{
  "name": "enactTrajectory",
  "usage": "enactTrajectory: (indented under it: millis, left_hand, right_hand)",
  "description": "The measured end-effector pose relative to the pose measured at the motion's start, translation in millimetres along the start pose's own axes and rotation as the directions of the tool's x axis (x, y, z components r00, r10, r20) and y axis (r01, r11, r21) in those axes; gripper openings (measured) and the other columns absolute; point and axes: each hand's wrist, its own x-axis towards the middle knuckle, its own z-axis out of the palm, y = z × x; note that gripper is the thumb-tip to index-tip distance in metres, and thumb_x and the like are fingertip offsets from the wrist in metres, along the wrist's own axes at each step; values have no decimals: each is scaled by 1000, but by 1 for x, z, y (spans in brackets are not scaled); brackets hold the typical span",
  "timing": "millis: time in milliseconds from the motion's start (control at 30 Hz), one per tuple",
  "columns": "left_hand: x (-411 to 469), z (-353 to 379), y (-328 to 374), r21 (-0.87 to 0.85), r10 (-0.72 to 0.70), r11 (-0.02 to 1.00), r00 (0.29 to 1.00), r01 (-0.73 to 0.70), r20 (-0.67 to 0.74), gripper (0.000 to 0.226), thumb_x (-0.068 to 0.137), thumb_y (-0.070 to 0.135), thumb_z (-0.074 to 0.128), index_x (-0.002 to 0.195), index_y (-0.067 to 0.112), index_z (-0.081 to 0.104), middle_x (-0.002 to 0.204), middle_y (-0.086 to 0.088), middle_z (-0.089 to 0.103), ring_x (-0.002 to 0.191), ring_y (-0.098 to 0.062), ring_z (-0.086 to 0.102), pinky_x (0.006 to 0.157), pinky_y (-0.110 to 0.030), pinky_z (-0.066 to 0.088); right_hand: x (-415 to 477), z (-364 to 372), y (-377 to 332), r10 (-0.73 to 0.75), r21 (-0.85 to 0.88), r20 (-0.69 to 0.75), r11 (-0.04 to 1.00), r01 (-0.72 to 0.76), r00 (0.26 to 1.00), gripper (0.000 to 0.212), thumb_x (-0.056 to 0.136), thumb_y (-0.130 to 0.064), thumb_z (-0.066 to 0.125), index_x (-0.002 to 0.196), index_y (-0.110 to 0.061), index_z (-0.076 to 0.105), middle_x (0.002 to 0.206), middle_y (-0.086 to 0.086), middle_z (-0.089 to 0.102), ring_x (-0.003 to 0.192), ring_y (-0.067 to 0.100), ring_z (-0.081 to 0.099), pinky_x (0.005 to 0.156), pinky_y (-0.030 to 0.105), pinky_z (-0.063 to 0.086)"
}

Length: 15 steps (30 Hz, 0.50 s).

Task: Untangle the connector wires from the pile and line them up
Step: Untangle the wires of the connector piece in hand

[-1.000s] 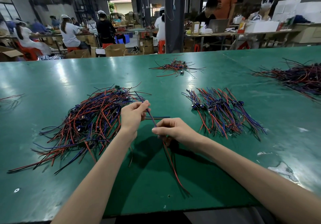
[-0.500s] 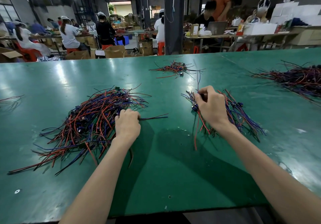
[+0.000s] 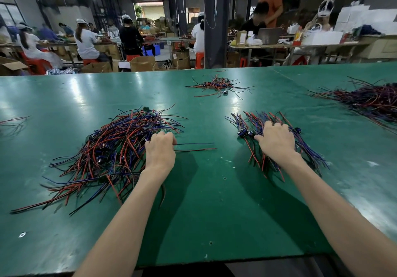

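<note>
Now | green table (image 3: 204, 190) glaring w/ lamp reflections | left hand (image 3: 160, 150) grip closing on tangled pile (image 3: 111, 152) wires | right hand (image 3: 277, 141) lying flat, open, on lined-up bundle (image 3: 257, 124) | workers sitting at benches behind

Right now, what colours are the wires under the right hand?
Red and blue wires, clearest in the head view.

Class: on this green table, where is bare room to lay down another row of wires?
Free: the strip between the tangled pile and the lined-up bundle, running to the near edge of the table; also the far left corner. Crowded: under the left hand and right hand.
</note>
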Motion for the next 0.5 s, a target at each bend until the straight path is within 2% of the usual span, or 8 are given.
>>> enactTrajectory:
  millis: [100,233,400,500]
  left_hand:
    - [-1,-2,6,-167,38,985,999,-41,-21,17,89,-3,55,100,7,64,104,-10,59,102,-27,51,84,-37,44]
    - [-4,-3,14,-292,44,955,999,-47,-17,9,92,3,55,97,9,59,99,-7,62,94,-25,55,82,-37,46]
    - [-3,-4,18,-442,-34,895,996,69,85,9,97,9,44,98,18,44,84,-2,68,74,-21,58,62,-32,43]
    - [0,-4,21,-560,-88,817,989,141,122,5,98,10,43,98,16,42,76,-4,68,72,-26,61,68,-36,51]
  right_hand:
    - [-5,-1,-7,-22,-23,-95,1000,19,995,50,92,-42,54,122,-3,46,128,22,46,120,37,40,97,45,36]
    - [-17,3,-29,-191,43,-199,978,203,961,35,91,-33,53,113,-6,51,118,17,51,110,32,44,92,41,37]
    - [-32,5,-53,-333,156,-229,915,372,915,22,91,-30,53,101,-10,56,107,9,59,105,28,47,90,38,33]
    - [-36,1,-57,-383,232,-201,875,424,902,18,91,-29,54,91,-12,59,96,7,65,99,28,50,85,37,34]
